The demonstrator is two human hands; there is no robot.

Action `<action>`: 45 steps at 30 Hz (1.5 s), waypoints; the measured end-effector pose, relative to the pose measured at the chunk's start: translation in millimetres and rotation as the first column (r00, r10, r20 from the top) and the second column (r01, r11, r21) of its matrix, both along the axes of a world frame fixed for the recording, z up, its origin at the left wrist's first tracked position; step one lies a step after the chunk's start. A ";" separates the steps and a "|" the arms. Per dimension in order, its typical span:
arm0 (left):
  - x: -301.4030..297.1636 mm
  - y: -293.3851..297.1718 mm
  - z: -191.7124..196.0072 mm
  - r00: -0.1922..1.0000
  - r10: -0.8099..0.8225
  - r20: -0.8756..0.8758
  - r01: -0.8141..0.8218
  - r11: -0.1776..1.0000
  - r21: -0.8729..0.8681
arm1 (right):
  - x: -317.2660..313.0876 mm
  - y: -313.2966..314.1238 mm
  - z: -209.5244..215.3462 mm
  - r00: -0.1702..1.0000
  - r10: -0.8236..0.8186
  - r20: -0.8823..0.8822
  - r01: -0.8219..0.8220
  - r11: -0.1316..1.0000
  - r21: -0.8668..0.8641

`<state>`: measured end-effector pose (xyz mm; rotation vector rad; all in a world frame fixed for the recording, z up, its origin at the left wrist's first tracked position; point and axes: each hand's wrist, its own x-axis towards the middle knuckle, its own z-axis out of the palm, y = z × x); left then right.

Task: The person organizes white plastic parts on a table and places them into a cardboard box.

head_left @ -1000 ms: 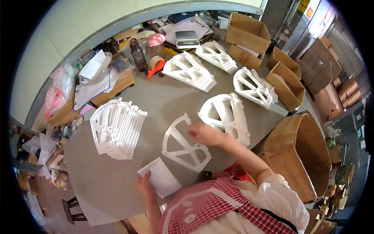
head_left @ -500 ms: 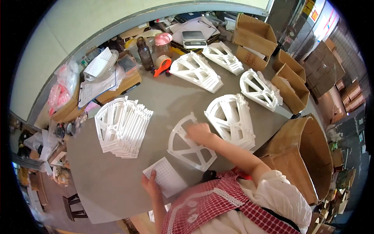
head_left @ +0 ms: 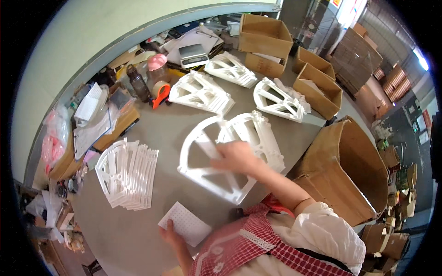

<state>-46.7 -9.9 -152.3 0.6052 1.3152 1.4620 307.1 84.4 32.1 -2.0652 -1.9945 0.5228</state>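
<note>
Right hand [head_left: 237,158] flat, fingers spread, atop white fan-shaped plastic frame [head_left: 209,172]; left hand [head_left: 171,235] pinching white perforated sheet [head_left: 185,224].

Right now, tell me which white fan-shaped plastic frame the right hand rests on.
The single frame lying flat nearest the person, under the right hand; the other frames sit in stacks farther off.

one fisheye camera on my head looks steeply down at the grey table [head_left: 138,230], close over my chest, wall far left, cardboard boxes [head_left: 354,170] right; edges bend at the rim.
</note>
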 end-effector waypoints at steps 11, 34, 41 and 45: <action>13.2 -0.1 18.4 0.996 -0.028 -0.081 0.026 0.999 -0.027 | 121.7 -17.5 -62.3 0.943 -0.328 -0.059 0.328 0.945 -0.009; 17.6 -8.3 30.7 0.991 -0.070 -0.111 0.075 0.996 0.041 | 209.9 -63.2 -96.7 0.750 -0.626 -0.213 0.577 0.777 -0.252; 29.4 -9.7 39.2 0.991 0.109 -0.082 -0.109 0.994 -0.003 | 193.9 -64.4 -61.7 0.784 -0.570 -0.246 0.505 0.816 -0.281; 27.2 -5.8 25.4 0.983 0.135 -0.128 -0.133 0.991 0.023 | 180.7 -64.0 -75.6 0.912 -0.405 0.068 0.363 0.873 0.325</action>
